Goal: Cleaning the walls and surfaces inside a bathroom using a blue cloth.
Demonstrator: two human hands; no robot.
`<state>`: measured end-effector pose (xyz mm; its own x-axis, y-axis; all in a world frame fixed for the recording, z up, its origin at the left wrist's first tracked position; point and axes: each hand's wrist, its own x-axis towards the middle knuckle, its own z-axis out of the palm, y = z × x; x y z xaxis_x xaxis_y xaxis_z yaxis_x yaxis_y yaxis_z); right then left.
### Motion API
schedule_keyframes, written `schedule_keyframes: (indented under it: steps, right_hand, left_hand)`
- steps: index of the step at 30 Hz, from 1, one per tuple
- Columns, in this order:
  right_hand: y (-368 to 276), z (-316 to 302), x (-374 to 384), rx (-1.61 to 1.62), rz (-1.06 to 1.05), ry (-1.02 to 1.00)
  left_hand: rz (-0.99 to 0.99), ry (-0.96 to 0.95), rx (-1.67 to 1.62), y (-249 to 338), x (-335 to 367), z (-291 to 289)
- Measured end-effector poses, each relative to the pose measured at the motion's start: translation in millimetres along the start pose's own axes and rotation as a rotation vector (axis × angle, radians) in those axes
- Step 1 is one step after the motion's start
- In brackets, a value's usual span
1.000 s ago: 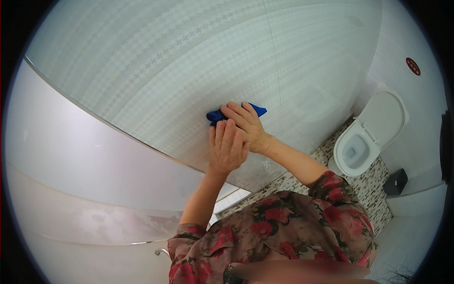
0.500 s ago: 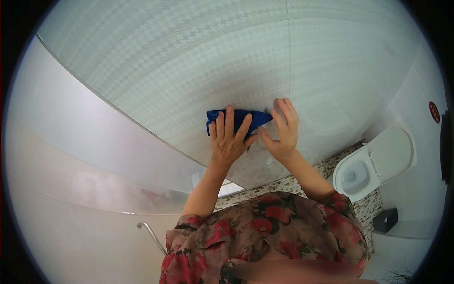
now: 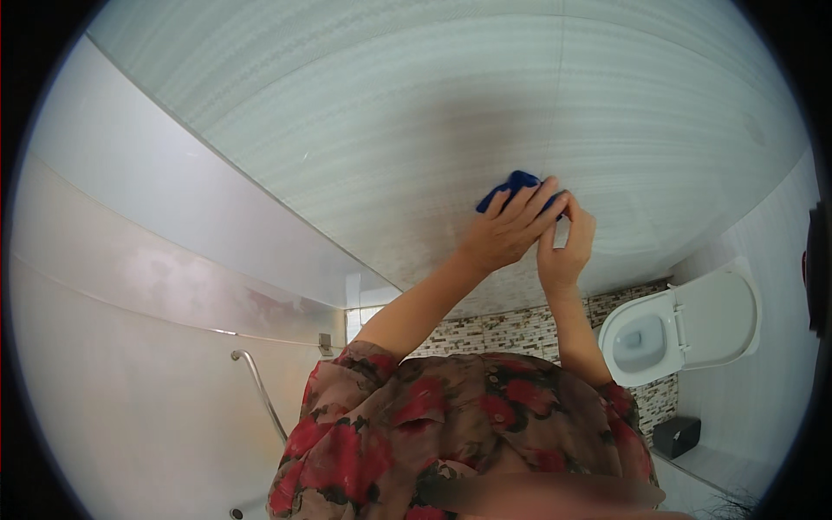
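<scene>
A blue cloth (image 3: 523, 179) lies against the pale wall (image 3: 390, 130) on the far side of the person, a little right of the middle and just beside a thin upright seam. The left hand (image 3: 501, 236) reaches in from the near left and lies over the cloth, its fingers stretched out and slightly spread, blue showing between and beyond them. The right hand (image 3: 568, 251) is close against it, its thumb and bent forefinger at the cloth's right end (whether they pinch the fabric or only touch it, I cannot tell).

Nearer, the person's flowered shirt (image 3: 520, 399) fills the lower middle, brown with red blooms. To the right stands a white toilet (image 3: 726, 321) with its lid raised, on a floor (image 3: 654, 412) of small brown and white tiles. A black box (image 3: 676, 436) sits near it, closer to the viewer. On the left, beyond a slanting dark edge, is a smooth pale surface (image 3: 173, 208), and a curved metal bar (image 3: 254, 377) shows near the shirt's left sleeve.
</scene>
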<state>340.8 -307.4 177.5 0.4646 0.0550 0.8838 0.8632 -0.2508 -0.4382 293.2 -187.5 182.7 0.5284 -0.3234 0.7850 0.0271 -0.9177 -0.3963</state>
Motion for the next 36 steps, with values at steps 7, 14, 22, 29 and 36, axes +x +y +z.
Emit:
schedule_keyframes:
  steps: [7, 14, 22, 29, 36]
  right_hand:
    - [-18.7, -0.2, -12.2, 0.111, 0.28, -0.17]
    - [-76.4, 52.2, -12.5, 0.244, -0.093, -0.186]
    - [-152.5, 104.5, -2.7, 0.347, -0.219, -0.19]
    - [-140.9, 122.7, -76.4, 0.183, -0.284, -0.288]
    - [-118.0, 104.9, -108.2, 0.035, -0.312, -0.417]
  left_hand:
    - [-0.106, 0.103, -0.026, -12.2, -15.9, -3.5]
    - [-0.322, 0.16, 0.042, -67.1, -57.9, -39.4]
    - [-0.512, 0.166, 0.095, -125.9, -104.9, -81.1]
    - [-0.47, 0.025, -0.008, -104.7, -186.0, -73.5]
    - [-0.326, -0.062, -0.19, -92.0, -216.7, -60.6]
